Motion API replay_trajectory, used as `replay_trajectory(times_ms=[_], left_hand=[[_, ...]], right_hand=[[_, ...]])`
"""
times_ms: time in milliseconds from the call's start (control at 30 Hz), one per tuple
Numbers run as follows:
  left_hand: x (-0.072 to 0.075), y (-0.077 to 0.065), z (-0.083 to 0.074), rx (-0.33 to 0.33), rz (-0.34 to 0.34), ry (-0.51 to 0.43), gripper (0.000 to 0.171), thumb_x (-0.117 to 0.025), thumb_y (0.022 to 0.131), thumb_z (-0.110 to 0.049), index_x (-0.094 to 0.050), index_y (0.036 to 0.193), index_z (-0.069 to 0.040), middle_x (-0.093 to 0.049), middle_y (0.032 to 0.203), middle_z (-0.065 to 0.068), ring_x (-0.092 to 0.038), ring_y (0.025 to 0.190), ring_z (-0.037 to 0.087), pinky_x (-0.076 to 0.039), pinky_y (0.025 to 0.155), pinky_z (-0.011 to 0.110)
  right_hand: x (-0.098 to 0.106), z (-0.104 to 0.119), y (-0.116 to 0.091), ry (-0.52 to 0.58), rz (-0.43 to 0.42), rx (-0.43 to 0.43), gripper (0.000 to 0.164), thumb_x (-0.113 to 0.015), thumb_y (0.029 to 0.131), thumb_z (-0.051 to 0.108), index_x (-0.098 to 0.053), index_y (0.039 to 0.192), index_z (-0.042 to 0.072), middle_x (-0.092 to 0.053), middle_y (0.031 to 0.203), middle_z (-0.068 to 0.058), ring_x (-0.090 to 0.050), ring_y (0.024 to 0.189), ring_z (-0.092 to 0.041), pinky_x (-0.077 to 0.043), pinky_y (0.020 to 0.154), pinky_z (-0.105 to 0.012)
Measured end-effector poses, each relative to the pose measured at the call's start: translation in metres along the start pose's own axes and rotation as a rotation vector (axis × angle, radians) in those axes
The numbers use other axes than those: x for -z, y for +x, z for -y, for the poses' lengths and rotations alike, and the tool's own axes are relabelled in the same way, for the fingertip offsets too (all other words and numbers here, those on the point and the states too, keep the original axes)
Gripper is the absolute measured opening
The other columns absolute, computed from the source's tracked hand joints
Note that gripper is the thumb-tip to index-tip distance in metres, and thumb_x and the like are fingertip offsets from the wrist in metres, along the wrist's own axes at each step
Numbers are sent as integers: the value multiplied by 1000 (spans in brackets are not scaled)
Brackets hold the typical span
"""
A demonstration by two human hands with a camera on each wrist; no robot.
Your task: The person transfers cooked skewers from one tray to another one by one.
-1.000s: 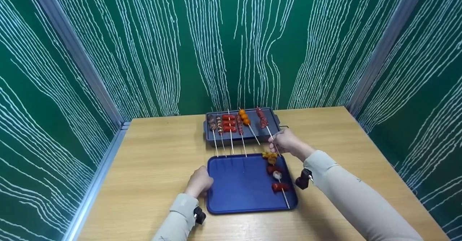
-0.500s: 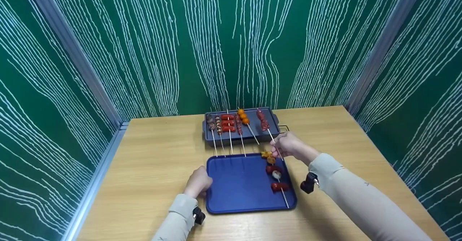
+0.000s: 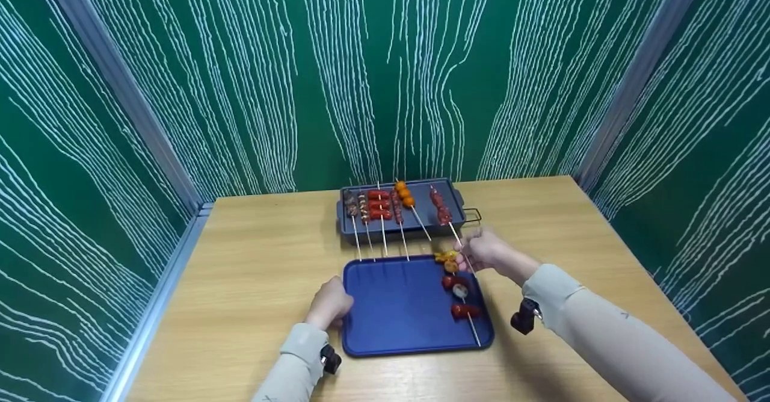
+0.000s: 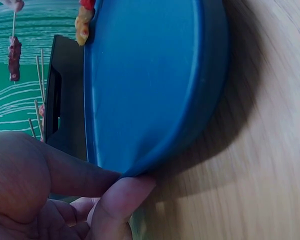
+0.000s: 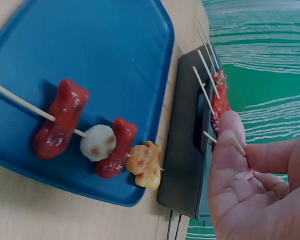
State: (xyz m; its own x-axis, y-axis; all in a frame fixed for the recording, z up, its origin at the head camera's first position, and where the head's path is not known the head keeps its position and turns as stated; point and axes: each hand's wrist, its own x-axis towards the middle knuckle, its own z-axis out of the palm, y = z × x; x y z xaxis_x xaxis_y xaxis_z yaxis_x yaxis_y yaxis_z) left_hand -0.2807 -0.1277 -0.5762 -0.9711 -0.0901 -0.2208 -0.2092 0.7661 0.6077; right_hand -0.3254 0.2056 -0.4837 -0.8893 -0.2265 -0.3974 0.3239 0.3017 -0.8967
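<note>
My left hand (image 3: 331, 303) pinches the left rim of the blue tray (image 3: 391, 306) between thumb and finger, seen closely in the left wrist view. My right hand (image 3: 486, 250) pinches the stick of a meat skewer (image 3: 440, 206); its dark red chunks are over the right part of the grill pan (image 3: 421, 227). In the left wrist view this skewer appears raised above the pan. Along the tray's right side lies a mixed skewer (image 5: 60, 120) with red sausage pieces, a white round slice and yellow pieces. The right hand is just beyond its yellow end.
Several skewers stay on the pan's left and middle, among them a red sausage skewer (image 3: 379, 204) and an orange ball skewer (image 3: 405, 194). Their sticks overhang its front edge toward the tray. A wire handle (image 3: 473, 215) juts from the pan's right. Green walls enclose the wooden table (image 3: 264, 239).
My right hand has drawn back toward me and slightly right, bringing the meat skewer nearer the pan's front edge. The left hand keeps its hold on the tray rim.
</note>
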Motion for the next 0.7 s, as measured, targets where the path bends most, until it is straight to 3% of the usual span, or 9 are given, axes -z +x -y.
replay_trajectory(times_ms=[267,500,700], left_hand=[[-1,1,1,-14,-3,0,20,-50,81,0,-57,99,5,-63,86,22,-57,38,23,-50,32,36],[0,-1,2,-24,3,22,23,-51,82,-1,-56,103,4,-61,87,18,-58,53,26,-48,33,32],[-1,0,2,-12,5,0,22,-51,81,0,-56,103,4,-60,88,19,-59,48,25,-48,32,32]], right_hand=[[-8,-10,-11,-45,4,-18,21,-38,94,-5,-59,94,-1,-64,71,-8,-64,59,-16,-56,55,-29],[-11,-18,-17,-31,17,3,21,-38,91,-7,-57,89,-2,-63,67,-6,-64,57,-15,-55,52,-27],[-9,-23,-22,-53,-2,-29,21,-38,93,-8,-59,93,-4,-62,70,-9,-63,57,-16,-55,52,-28]])
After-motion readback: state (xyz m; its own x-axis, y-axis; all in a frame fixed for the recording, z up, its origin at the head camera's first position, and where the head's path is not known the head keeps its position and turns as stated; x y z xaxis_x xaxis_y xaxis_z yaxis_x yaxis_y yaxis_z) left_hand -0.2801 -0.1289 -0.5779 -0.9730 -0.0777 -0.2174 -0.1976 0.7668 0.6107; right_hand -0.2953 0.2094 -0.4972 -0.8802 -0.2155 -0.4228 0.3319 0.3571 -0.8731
